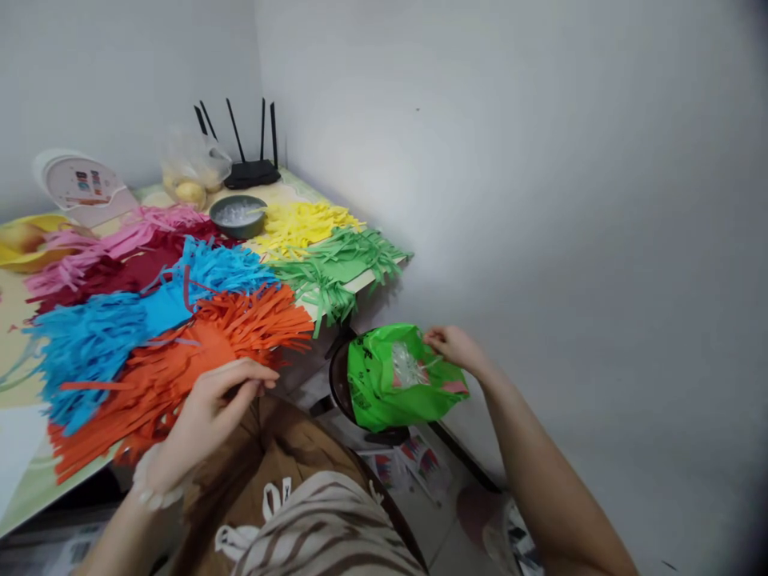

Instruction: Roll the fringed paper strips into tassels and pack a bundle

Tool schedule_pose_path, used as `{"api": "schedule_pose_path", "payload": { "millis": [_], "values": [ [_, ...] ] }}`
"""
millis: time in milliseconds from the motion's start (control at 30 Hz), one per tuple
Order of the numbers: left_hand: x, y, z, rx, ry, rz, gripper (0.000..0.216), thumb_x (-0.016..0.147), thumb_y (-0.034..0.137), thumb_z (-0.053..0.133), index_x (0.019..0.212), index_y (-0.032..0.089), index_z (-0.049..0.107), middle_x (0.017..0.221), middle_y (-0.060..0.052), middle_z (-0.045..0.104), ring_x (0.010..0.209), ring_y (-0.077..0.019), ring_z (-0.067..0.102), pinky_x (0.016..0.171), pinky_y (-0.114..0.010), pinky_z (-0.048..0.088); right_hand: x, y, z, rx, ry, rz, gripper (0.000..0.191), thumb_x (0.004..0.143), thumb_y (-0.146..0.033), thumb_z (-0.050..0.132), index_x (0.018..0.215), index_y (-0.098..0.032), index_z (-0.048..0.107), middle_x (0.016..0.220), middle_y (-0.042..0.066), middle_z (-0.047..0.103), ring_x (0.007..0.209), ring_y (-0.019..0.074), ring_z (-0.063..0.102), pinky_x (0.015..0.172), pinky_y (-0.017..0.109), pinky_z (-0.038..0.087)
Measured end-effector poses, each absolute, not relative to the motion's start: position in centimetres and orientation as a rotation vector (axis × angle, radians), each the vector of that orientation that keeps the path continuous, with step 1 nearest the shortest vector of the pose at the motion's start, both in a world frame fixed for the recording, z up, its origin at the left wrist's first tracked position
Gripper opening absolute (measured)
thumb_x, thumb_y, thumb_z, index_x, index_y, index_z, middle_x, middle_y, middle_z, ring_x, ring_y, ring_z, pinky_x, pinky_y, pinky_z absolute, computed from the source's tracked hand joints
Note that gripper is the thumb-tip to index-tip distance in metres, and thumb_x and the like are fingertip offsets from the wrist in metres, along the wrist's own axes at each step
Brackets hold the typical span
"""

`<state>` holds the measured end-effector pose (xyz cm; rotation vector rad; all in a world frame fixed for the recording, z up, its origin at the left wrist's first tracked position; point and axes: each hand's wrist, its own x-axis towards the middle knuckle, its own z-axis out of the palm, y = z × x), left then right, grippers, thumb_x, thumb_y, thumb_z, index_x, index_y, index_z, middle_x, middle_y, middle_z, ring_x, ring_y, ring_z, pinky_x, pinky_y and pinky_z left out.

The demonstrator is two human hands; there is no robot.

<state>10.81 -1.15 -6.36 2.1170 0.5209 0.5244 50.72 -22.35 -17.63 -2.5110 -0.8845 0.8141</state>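
Green bag (390,392) pinched by right hand (456,348); left hand (210,416) pinching orange strips (180,360); bag contents unclear.

Print on the green bag (384,392) and the white lid (78,180) is too blurred to read.

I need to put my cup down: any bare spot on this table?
Only at the left edge: bare table between the yellow dish and the blue paper, and the near-left corner below it. A sliver between router and yellow paper. Elsewhere fringed paper overlaps; the left hand rests on orange paper, the right hand holds a green bag.
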Motion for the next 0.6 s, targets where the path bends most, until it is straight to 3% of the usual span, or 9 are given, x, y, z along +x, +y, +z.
{"api": "schedule_pose_path", "payload": {
  "millis": [100, 200, 300, 367, 400, 467, 533, 600],
  "values": [
    [11.3, -1.2, -7.3, 2.094, 0.503, 0.446, 0.023, 0.094, 0.026, 0.052, 0.096, 0.02, 0.073, 0.091, -0.006, 0.075, 0.077, -0.0174, 0.068, 0.069, -0.025, 0.054, 49.1, -21.9, -14.6, -2.349, -0.914, 0.767, 0.021, 0.095, -0.026, 0.05, 0.082, -0.013, 0.061, 0.054, -0.003, 0.054, 0.043, 0.0091, 0.048, 0.045, 0.023, 0.043],
    [14.3, -2.7, -7.8, 2.048, 0.468, 0.428, 0.024, 0.094, 0.028, 0.054, 0.11, 0.02, 0.069, 0.105, -0.008, 0.073, 0.084, -0.018, 0.068, 0.08, -0.029, 0.054, 45.4, -20.6, -9.7, -2.15, -1.001, 0.698, 0.026, 0.095, -0.04, 0.05, 0.092, -0.016, 0.06, 0.063, -0.003, 0.058, 0.047, 0.0086, 0.051, 0.047, 0.022, 0.045],
    [19.8, -5.8, -7.8, 1.888, 0.257, 0.415, 0.052, 0.089, 0.032, 0.062, 0.138, 0.02, 0.05, 0.127, -0.013, 0.063, 0.086, -0.0175, 0.066, 0.082, -0.031, 0.055, 39.9, -18.7, -3.2, -1.656, -1.242, 0.67, 0.026, 0.091, -0.044, 0.06, 0.1, -0.019, 0.062, 0.071, -0.002, 0.062, 0.053, 0.009, 0.057, 0.052, 0.022, 0.049],
    [22.7, -7.5, -7.1, 1.803, 0.087, 0.323, 0.048, 0.088, 0.041, 0.064, 0.128, 0.015, 0.056, 0.11, -0.012, 0.069, 0.085, -0.0193, 0.066, 0.075, -0.031, 0.056, 36.5, -17.7, 0.8, -1.383, -1.361, 0.621, 0.019, 0.092, -0.039, 0.062, 0.096, -0.021, 0.063, 0.071, -0.003, 0.061, 0.054, 0.0087, 0.057, 0.052, 0.021, 0.049],
    [23.3, -8.0, -6.4, 1.785, 0.039, 0.261, 0.039, 0.092, 0.045, 0.058, 0.114, 0.015, 0.063, 0.094, -0.009, 0.07, 0.079, -0.0187, 0.065, 0.072, -0.03, 0.055, 35.2, -17.4, 2.2, -1.298, -1.377, 0.554, 0.015, 0.092, -0.036, 0.062, 0.096, -0.022, 0.064, 0.074, -0.002, 0.062, 0.058, 0.0097, 0.059, 0.053, 0.021, 0.05],
    [22.1, -7.7, -4.1, 1.764, 0.019, 0.214, 0.042, 0.099, 0.048, 0.043, 0.087, 0.015, 0.067, 0.068, -0.003, 0.065, 0.064, -0.0156, 0.061, 0.065, -0.028, 0.052, 34.1, -17.1, 3.4, -1.217, -1.305, 0.346, 0.011, 0.092, -0.032, 0.063, 0.101, -0.025, 0.064, 0.09, 0.001, 0.065, 0.075, 0.0134, 0.063, 0.056, 0.022, 0.051],
    [18.1, -6.2, -1.0, 1.77, 0.156, 0.402, 0.046, 0.1, 0.048, 0.04, 0.076, 0.017, 0.064, 0.061, 0.0, 0.06, 0.06, -0.0139, 0.059, 0.065, -0.028, 0.052, 34.7, -16.9, 1.9, -1.238, -1.238, 0.234, 0.021, 0.09, -0.031, 0.066, 0.111, -0.028, 0.063, 0.111, 0.003, 0.064, 0.088, 0.0161, 0.062, 0.058, 0.022, 0.052],
    [13.2, -4.2, 2.0, 1.76, 0.484, 0.687, 0.043, 0.099, 0.05, 0.044, 0.08, 0.019, 0.066, 0.07, 0.001, 0.064, 0.071, -0.0153, 0.063, 0.074, -0.03, 0.054, 36.1, -16.5, -1.9, -1.366, -1.327, 0.435, 0.036, 0.084, -0.034, 0.071, 0.118, -0.026, 0.062, 0.119, 0.005, 0.063, 0.085, 0.0154, 0.061, 0.058, 0.022, 0.051]
  ]
}}
